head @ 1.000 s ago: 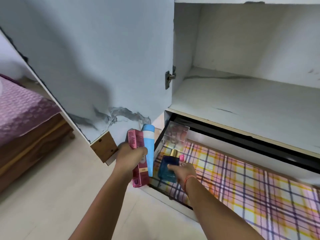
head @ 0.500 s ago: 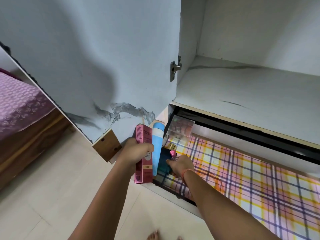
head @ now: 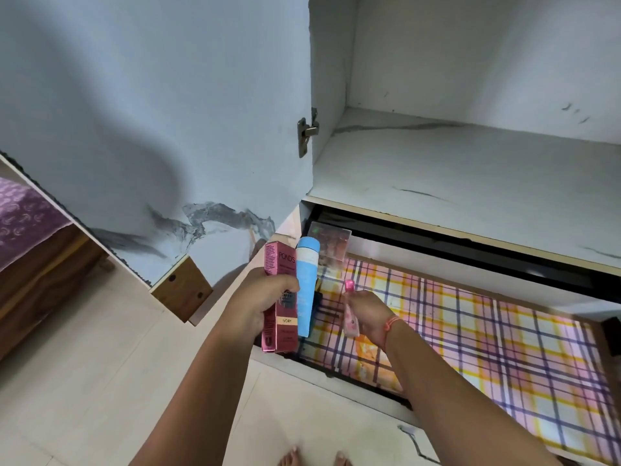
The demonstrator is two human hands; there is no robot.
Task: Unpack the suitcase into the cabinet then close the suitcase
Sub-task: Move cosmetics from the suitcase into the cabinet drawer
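Pond's box (head: 284, 326), pink, tall, L hand (head: 258, 306)

Cabinet door (head: 168, 112) in smooth matt marble-look laminate — dull metal hinge (head: 306, 132) on its rt edge, bare wood block (head: 183, 287) at its lower corner, purple patterned cloth (head: 20, 216) left of it, and below-right of it a glossy card box (head: 280, 334), matt blue plastic tube (head: 306, 287) & shiny checked drawer liner (head: 487, 331).

Pink carton (head: 280, 331), blue bottle (head: 306, 280), pink tube (head: 352, 322), pink-yellow plaid lining (head: 470, 331)
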